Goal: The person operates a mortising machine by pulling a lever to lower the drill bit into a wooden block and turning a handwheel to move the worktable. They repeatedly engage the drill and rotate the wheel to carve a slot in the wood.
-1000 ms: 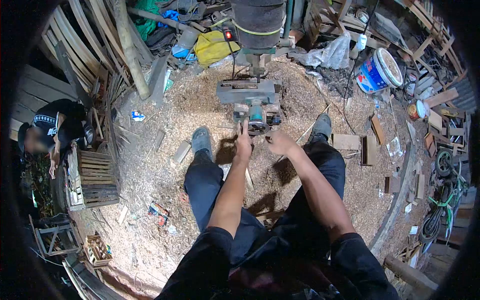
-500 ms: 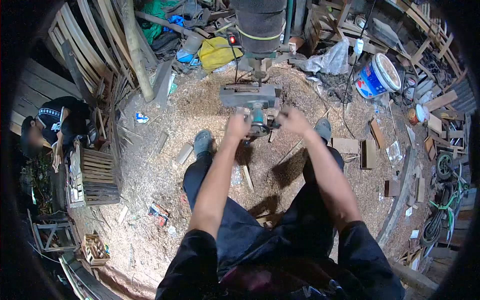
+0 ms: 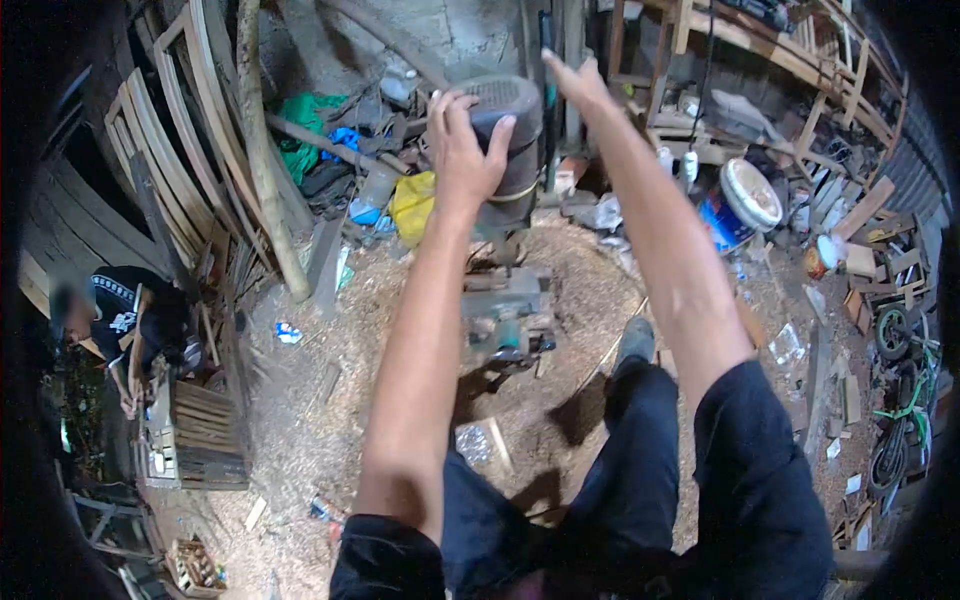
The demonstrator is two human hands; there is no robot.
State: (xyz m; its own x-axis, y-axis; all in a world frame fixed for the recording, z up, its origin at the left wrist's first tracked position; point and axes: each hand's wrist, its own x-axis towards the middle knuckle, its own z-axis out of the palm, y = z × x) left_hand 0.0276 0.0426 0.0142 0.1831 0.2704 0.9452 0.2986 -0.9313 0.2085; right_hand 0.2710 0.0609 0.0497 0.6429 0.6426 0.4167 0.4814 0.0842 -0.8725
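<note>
An upright drilling machine stands in front of me, with a dark cylindrical motor (image 3: 517,165) on top and a yellow band round it. My left hand (image 3: 466,150) lies against the motor's near side, fingers and thumb spread near its rim. Beyond and to the right, my right hand (image 3: 580,82) is raised beside a dark vertical pole (image 3: 547,110). Its fingers look apart, and I see nothing in it; contact with the pole cannot be made out. Below the motor sits the machine's grey vise (image 3: 505,300), with a green part and dark handles at its front.
Wood shavings (image 3: 300,400) cover the floor. Wooden pieces lean at left, near a crouching person (image 3: 130,310) beside a slatted crate (image 3: 208,430). A yellow sack (image 3: 412,208) lies behind the machine. A paint bucket (image 3: 740,205) and a small bike (image 3: 895,430) stand at right.
Both hands have left the vise area and risen: the left to the motor, the right beside the pole. The view has tilted upward, showing more of the back wall.
</note>
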